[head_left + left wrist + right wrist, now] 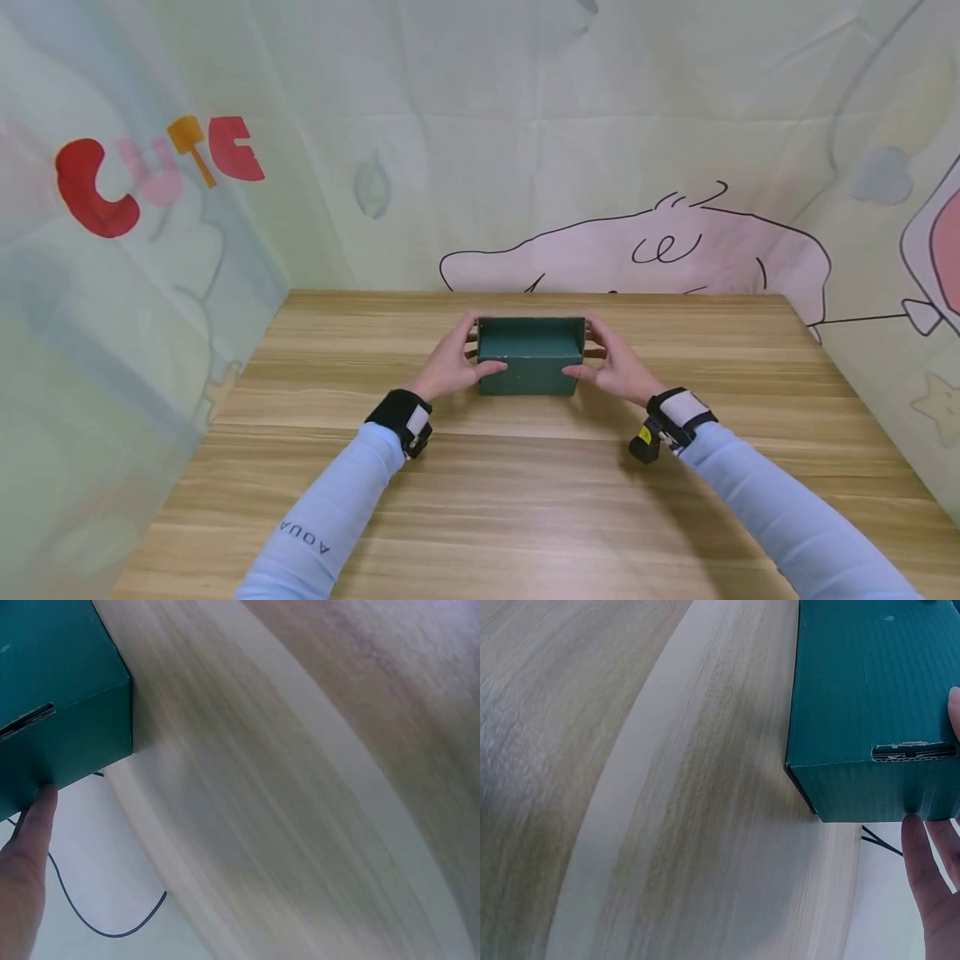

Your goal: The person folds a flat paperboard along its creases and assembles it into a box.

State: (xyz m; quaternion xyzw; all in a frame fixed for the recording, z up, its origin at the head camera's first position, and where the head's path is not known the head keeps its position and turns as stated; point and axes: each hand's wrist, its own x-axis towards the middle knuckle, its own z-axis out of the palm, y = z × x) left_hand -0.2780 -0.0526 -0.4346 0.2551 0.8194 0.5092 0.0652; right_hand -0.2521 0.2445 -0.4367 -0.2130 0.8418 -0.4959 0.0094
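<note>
A dark green cardboard box (528, 377), with its top uncovered and its inner back wall showing, is near the far side of the table. My left hand (452, 365) grips its left end, thumb on the near face and fingers along the side. At the right end, my right hand (617, 367) holds it the same way. Up close in the left wrist view, a fingertip presses the end panel of the box (67, 660), near a narrow slot. The right wrist view has fingers (924, 870) against the other end of the box (855, 697), below a torn-edged slot.
The wood-grain table (517, 500) runs back to a printed fabric backdrop (480, 167), with more fabric rising along the left and right sides. Each wrist wears a black strap with a small device, such as the right strap (678, 417).
</note>
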